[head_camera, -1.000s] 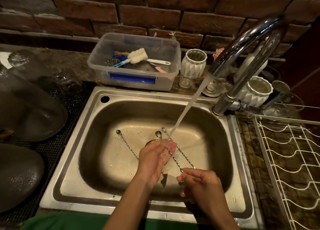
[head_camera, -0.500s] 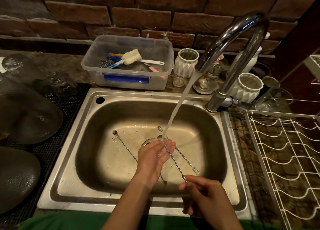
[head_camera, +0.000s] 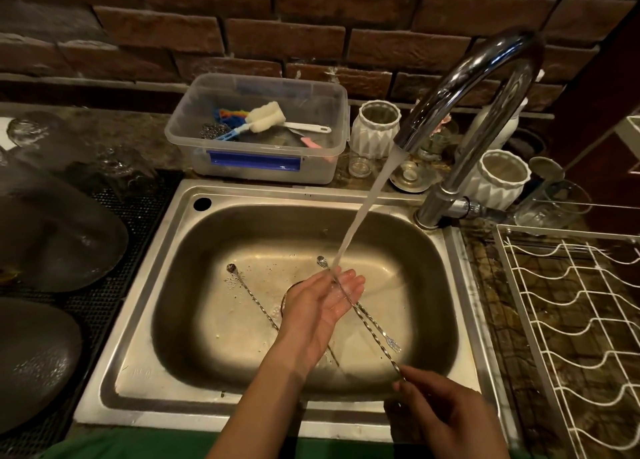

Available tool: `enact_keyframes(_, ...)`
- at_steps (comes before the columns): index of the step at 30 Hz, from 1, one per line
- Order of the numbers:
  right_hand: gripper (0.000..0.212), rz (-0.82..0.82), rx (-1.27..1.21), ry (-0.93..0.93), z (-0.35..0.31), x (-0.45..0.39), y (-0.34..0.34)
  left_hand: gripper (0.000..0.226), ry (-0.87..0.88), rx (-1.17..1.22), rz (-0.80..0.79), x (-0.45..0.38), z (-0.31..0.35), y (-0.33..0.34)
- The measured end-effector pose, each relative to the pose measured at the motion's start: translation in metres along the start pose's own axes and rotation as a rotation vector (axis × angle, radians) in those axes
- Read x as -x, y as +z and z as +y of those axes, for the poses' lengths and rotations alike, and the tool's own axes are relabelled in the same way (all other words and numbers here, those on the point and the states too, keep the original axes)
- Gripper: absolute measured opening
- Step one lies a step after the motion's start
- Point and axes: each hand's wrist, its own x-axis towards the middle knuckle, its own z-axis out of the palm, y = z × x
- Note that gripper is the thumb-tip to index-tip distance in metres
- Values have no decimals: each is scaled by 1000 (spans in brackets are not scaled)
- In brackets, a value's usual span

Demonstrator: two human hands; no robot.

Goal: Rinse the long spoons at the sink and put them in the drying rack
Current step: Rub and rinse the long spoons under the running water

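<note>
Right hand [head_camera: 446, 420] pinches the near end of one long twisted-stem steel spoon [head_camera: 372, 334] between fingertips; left hand [head_camera: 322, 306] lies open, palm up, under the running water stream [head_camera: 367, 209], the spoon's stem resting across its fingers. Bowl end of this spoon is hidden by water and palm. Two more long thin steel bar spoons lie on the floor of the stainless steel sink [head_camera: 145, 365]: one left of the drain [head_camera: 252, 299], one fork-tailed [head_camera: 377, 327] just beside the held stem. Judgement: light, stiff, wet and slippery; the twisted stem gives you purchase, so grip there, not the smooth ends. White wire drying rack [head_camera: 571, 320] stands right of the sink, holding no spoons
</note>
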Motion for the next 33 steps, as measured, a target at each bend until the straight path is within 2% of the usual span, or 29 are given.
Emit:
enact_keyframes(3,36,33,252,-151,-3,3,-4,34,-48,61,-30,-2,1,-1)
enact_keyframes(7,49,50,448,-292,1,5,-3,47,-74,78,-50,-4,3,-4)
enact_keyframes(9,52,56,471,-303,2,5,1,50,-62,67,-45,-5,4,-3)
enact_keyframes(15,35,196,318,-284,3,-14,29,28,64,-43,-30,-8,10,4)
enact_keyframes(19,20,120,129,-202,-6,-33,53,27,112,-113,-43,-6,15,12)
enact_keyframes(22,18,91,8,-199,-12,-44,65,23,147,-124,-54,-8,19,12)
enact_keyframes(25,19,134,-104,-231,-15,-56,75,21,202,-242,-73,-10,23,11)
enact_keyframes(30,24,139,-230,-238,-26,-72,84,26,227,-320,-153,-15,28,8)
enact_keyframes(33,28,101,-251,-252,-34,-82,85,39,208,-342,-209,-16,30,4)
